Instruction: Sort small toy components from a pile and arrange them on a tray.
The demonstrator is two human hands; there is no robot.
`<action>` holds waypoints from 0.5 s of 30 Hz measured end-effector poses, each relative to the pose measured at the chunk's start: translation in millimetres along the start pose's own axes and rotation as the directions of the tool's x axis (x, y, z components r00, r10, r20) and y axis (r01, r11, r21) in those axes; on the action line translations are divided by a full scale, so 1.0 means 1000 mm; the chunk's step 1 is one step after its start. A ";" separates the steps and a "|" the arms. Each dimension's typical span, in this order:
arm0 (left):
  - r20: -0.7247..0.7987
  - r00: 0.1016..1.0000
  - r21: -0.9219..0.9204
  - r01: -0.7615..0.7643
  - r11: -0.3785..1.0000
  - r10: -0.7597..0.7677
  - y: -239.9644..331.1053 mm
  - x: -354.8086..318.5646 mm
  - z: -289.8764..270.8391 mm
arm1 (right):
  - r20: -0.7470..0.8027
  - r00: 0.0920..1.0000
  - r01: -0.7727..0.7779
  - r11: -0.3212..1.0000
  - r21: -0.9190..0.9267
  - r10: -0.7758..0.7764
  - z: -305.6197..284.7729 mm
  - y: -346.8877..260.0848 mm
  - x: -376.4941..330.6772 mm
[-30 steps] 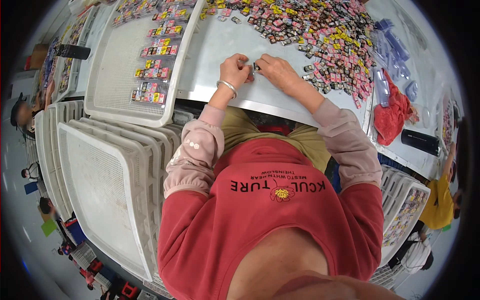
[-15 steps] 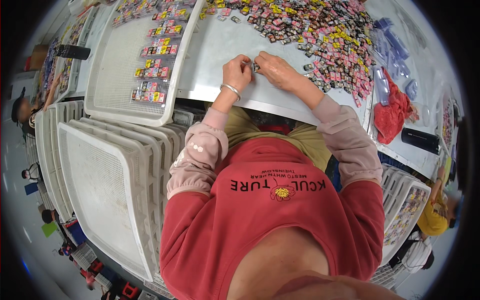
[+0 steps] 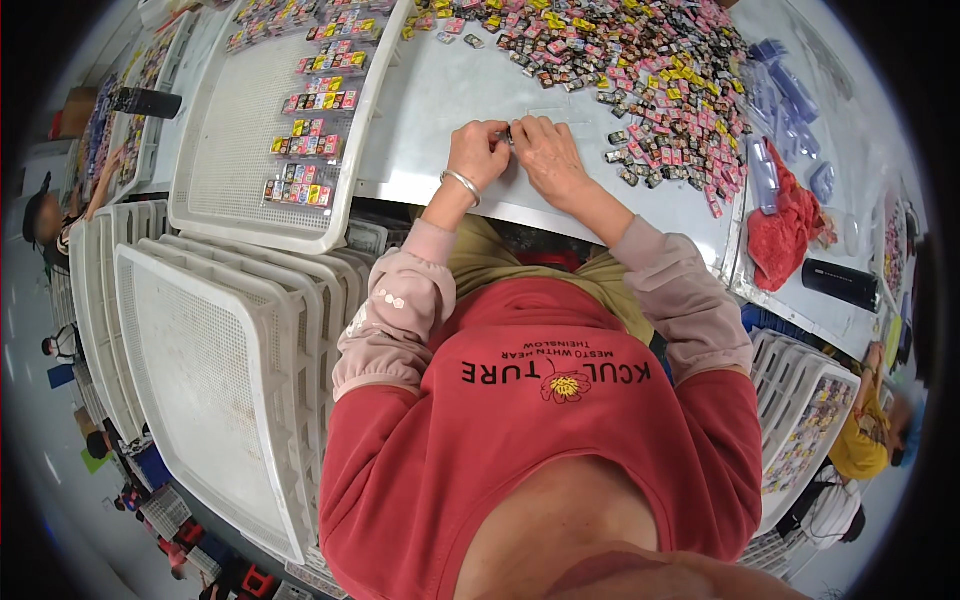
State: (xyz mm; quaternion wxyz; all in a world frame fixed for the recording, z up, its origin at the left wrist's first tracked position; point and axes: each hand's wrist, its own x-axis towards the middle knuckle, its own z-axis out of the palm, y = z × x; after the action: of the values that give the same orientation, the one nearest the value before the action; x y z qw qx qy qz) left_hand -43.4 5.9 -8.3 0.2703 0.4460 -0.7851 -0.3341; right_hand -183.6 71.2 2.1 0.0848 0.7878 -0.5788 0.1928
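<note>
White mesh tray, clear packs of coloured pieces mostly along its right side

I see a small dark piece over the table, at the right hand's pinched fingertips; mostly covered, so I can't tell pointing or long axis; left hand curled just beside it, grip unclear

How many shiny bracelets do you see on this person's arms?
1: the silver bracelet, around the wrist of the left hand. The pink sleeves may hide others.
</note>
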 end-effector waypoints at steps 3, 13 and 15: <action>-0.015 0.999 0.004 -0.035 0.999 0.035 -0.008 -0.001 0.001 | -0.026 0.999 -0.035 0.995 0.089 0.038 -0.001 0.001 -0.004; -0.208 0.970 -0.052 -0.143 0.988 0.129 0.008 -0.029 -0.011 | 0.042 0.960 -0.232 0.703 0.673 0.277 -0.007 0.033 -0.013; -0.267 0.864 0.147 -0.402 0.904 0.427 0.009 -0.023 -0.006 | 0.021 0.963 -0.223 0.745 0.629 0.270 -0.011 0.027 -0.017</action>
State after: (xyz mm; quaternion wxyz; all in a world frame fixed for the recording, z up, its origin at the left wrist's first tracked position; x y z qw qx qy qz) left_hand -33.4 27.9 -0.2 0.4296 0.3225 -0.8273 -0.1641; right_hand -215.8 81.0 2.7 -0.1869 0.6801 -0.5774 0.4113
